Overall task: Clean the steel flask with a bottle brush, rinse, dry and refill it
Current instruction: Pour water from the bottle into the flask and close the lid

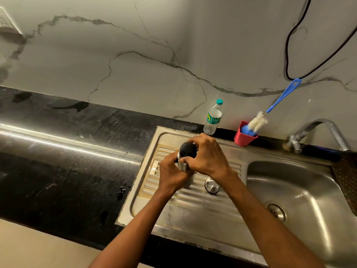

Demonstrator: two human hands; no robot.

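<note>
Two hands meet over the ribbed drainboard (pixel 195 194) of the steel sink (pixel 301 192), both on the steel flask (pixel 183 166). Flask stands upright on the drainboard, toward its back left part; most of the body is hidden by the hands, only a band of bare steel shows below the cap.

Left hand (pixel 172 176): fingers wrapped around the flask body from the left side, closed on it. Right hand (pixel 209 156): fingers curled over and around the black cap (pixel 187 148) from the right and behind, closed on it. Whether the cap is tight or loosened cannot be told.

Small steel cup-like piece (pixel 212 186) lies on the drainboard just right of the flask, under the right wrist; what it is cannot be made out.

Bottle brush (pixel 270 115), blue handle, white and blue bristles, stands head-down in a red cup (pixel 243 137) at the back edge of the sink, handle leaning on the marble wall (pixel 135 70). Clear plastic water bottle (pixel 213 118), teal cap, upright just left of the red cup, behind the hands. Tap (pixel 316 132) at back right, spout over the basin; no water seen running. Black desk (pixel 67 151) to the left shows wet patches. Black cable (pixel 295 35) hangs down the wall above the brush.
</note>
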